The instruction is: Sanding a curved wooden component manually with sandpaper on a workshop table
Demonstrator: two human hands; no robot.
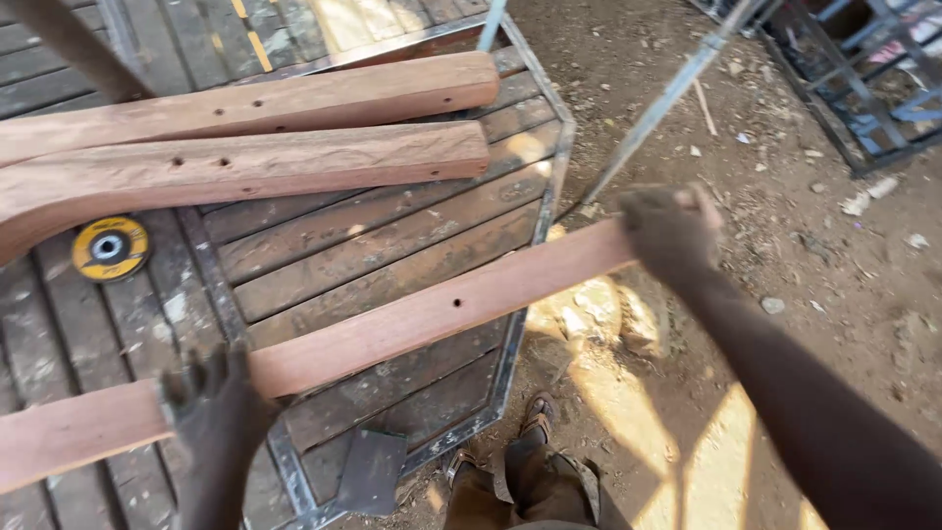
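Two hands on one long reddish plank (pixel 412 319): your right hand (pixel 670 231) is wrapped around its far end, out past the table edge, and your left hand (pixel 211 402) sits over the near part with fingers spread (blurred, so I cannot tell whether it is actually gripping or just pressing down). The plank runs diagonally across the near corner of the slatted worktable (pixel 392 236), roughly a third of it hanging over the dirt.

To handle it well: keep the right hand's wrap firm, since that end is unsupported and will want to dip. Keep the left palm flat and clear of the drilled hole (pixel 457 303) near mid-length. Move both ends together so the plank does not pivot on the steel table rim (pixel 546 211).

Watch the two other drilled wooden pieces (pixel 255 132) lying just beyond, near but apart from yours. The yellow flap disc (pixel 110 247) sits left of the plank, well clear. A dark flat plate (pixel 373 471) lies at the near table corner, just beside your sandalled foot (pixel 535 417).

Ground is bare packed dirt with stones and debris (uneven footing). A thin metal rod (pixel 667 98) leans in from upper right, and a metal frame (pixel 844 88) stands in the far corner.
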